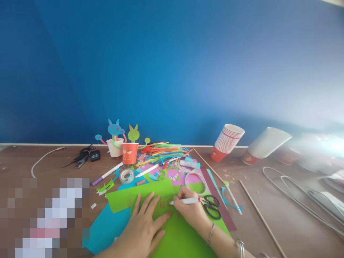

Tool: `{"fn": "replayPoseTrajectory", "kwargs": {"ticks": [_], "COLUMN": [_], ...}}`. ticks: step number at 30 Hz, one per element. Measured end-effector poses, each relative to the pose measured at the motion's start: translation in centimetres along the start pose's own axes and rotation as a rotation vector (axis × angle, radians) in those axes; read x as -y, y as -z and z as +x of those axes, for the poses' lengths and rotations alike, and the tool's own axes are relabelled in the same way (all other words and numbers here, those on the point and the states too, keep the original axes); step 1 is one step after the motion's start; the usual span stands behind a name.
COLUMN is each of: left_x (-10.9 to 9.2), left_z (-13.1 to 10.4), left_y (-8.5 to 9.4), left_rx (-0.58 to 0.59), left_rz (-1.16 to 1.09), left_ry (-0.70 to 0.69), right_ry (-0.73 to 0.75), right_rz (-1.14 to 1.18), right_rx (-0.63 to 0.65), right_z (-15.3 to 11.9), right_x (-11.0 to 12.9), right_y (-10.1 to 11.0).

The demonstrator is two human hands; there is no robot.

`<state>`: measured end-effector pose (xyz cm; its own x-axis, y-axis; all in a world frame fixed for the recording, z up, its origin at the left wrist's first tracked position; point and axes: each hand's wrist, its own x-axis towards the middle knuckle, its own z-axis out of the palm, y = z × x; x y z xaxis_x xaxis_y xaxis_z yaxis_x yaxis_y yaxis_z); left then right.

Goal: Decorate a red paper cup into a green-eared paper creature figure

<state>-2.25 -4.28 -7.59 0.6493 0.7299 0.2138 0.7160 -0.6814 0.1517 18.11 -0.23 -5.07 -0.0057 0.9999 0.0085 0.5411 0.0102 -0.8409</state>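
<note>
My left hand (146, 224) lies flat on a sheet of green paper (185, 233), its fingers spread. In my right hand (192, 211) is a white marker (188, 201) with a red end, held in a writing grip. Its tip meets the green paper, where small red-brown circles (162, 204) are drawn close by. Black-handled scissors (212, 206) lie just right of the marker, their blades hidden behind my right hand. Blue paper (107, 227) sticks out from beneath the green sheet on the left.
Two paper-cup figures (130, 154) stand behind clear tape (127, 176) and a heap of coloured pipe cleaners (166, 154). Stacked paper cups (228, 139) lean near the blue wall. Keys (84, 156) lie at left; a wooden stick (260, 216) and white cable (292, 200) lie at right.
</note>
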Motion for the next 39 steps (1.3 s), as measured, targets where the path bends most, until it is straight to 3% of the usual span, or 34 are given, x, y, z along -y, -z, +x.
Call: {"fn": "replayPoseTrajectory", "kwargs": {"ticks": [11,39], "left_x": [0.16,-0.04], "left_z": [-0.11,-0.02], "left_y": [-0.16,0.28], "left_rx": [-0.037,-0.003], "left_rz": [-0.001,0.014], "left_ry": [-0.014,-0.002], "right_ry": [-0.062,-0.014], "right_rz": [0.052,0.012], "right_rx": [-0.048,-0.053], "right_z": [0.16,0.04], "right_x": [-0.15,0.30], "right_y": [-0.03,0.09]}}
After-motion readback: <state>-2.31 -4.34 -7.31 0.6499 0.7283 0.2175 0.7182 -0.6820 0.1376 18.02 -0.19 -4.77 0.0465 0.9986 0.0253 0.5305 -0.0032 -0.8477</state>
